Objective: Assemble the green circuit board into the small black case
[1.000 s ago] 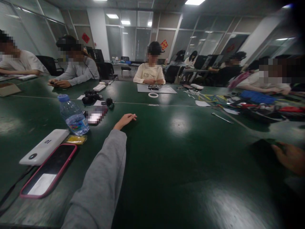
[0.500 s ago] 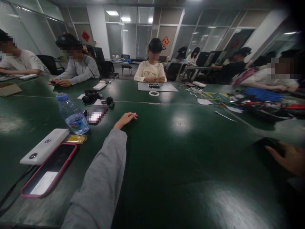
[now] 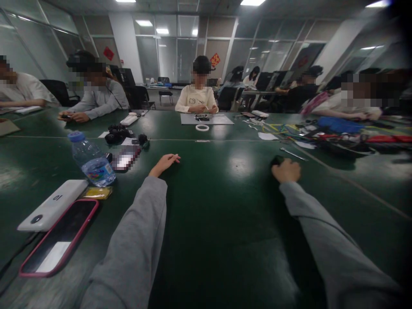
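Note:
My left hand [image 3: 165, 165] rests on the green table [image 3: 219, 206] left of the middle, fingers loosely stretched out and nothing in them. To the right, my right hand [image 3: 287, 170] is curled round a dark object [image 3: 276, 161] at the tabletop, too dark and mostly covered to make out. A thin metal tool [image 3: 293, 154] lies just beyond my right hand. Left of my left hand are a phone with a lit screen [image 3: 126, 159] and a water bottle with a blue cap [image 3: 93, 161].
A white power bank [image 3: 53, 205], a red-edged phone [image 3: 59, 238] and a yellow packet [image 3: 97, 192] lie at the left. Cables and a blue item [image 3: 339, 125] crowd the far right. A white ring [image 3: 202, 127] lies before a person seated opposite; others sit around.
My right hand has come in from the right edge with the dark object and is now farther forward on the table. The view has shifted slightly; my left hand stays in place.

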The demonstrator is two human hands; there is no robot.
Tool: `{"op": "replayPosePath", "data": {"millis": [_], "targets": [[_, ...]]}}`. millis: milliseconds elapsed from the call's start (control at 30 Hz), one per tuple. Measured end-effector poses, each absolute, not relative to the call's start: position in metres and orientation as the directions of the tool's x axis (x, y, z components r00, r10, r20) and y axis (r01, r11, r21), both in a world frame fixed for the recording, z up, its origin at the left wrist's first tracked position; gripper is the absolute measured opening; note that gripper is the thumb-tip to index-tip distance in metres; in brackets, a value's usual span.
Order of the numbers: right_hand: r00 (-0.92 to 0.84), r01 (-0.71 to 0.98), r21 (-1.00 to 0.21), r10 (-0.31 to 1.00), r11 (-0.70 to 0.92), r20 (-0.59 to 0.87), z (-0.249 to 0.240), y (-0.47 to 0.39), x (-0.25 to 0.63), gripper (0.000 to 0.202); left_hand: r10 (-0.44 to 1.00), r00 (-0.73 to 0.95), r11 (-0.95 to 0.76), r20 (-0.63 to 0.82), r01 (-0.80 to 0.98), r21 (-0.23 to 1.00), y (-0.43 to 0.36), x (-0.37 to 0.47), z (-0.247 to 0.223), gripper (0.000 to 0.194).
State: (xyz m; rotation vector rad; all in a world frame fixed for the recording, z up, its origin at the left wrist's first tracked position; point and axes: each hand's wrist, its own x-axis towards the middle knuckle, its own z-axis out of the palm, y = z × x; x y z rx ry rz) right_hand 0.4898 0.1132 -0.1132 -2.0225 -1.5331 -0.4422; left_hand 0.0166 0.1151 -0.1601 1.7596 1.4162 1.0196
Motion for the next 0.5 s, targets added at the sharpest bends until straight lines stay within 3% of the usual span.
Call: {"op": "replayPosePath", "data": {"millis": [100,133,167,300,400,500], "targets": [[0.038,0.98,-0.183,0.836,0.075,0.547,-0.133,0.124,0.402,0.038,0.985,0.094,-0.169,0.141,0.444,0.88,0.113,0.019,-0.157,0.055],[-0.163,0.945,-0.149,0.811,0.292,0.561,-0.138,0.121,0.374,0.041,0.988,0.084,-0.153,0.13,0.434,0.888,0.112,0.019,-0.156,0.055],[-0.267,0.908,-0.127,0.787,0.399,0.557,-0.142,0.116,0.347,0.041,0.99,0.075,-0.142,0.122,0.425,0.894,0.111,0.02,-0.154,0.055],[-0.543,0.722,-0.101,0.652,0.684,0.529,-0.143,0.077,0.277,0.044,0.989,0.058,-0.15,0.139,0.413,0.898,0.11,0.022,-0.15,0.057],[-0.666,0.549,-0.16,0.545,0.82,0.51,-0.139,0.054,0.263,0.049,0.989,0.042,-0.148,0.144,0.431,0.89,0.111,0.021,-0.15,0.057],[-0.678,0.507,-0.211,0.538,0.836,0.501,-0.136,0.048,0.264,0.051,0.989,0.043,-0.148,0.143,0.436,0.887,0.114,0.02,-0.152,0.058]]}}
